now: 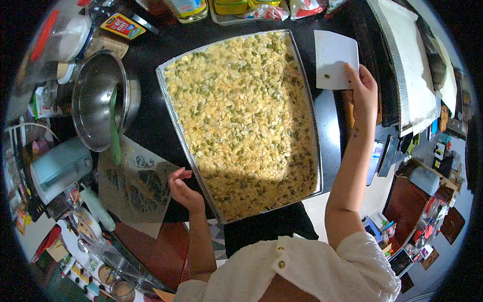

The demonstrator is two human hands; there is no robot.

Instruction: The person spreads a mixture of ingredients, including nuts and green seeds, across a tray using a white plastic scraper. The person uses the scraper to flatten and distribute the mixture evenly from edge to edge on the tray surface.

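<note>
A large perforated metal baking tray (319,166) lies before me on a black worktop. Spread over it, nearly to the rims, is a pale layer of sliced almonds and green pumpkin seeds (241,113). To the right of the tray, my right hand (362,85) grips a white plastic scraper (334,49) by its lower corner. One green seed (327,76) clings to the scraper's face. My left hand (185,190) holds nothing; its fingers are parted and curled by the tray's lower left edge. Whether they touch that edge I cannot tell.
A steel mixing bowl (85,102) with a green spatula (114,128) stands at left, above a greasy, translucent sheet (132,192). Bottles (188,9) line the back. Another perforated tray (403,98) with a pale liner sits at right, near two phones (388,156).
</note>
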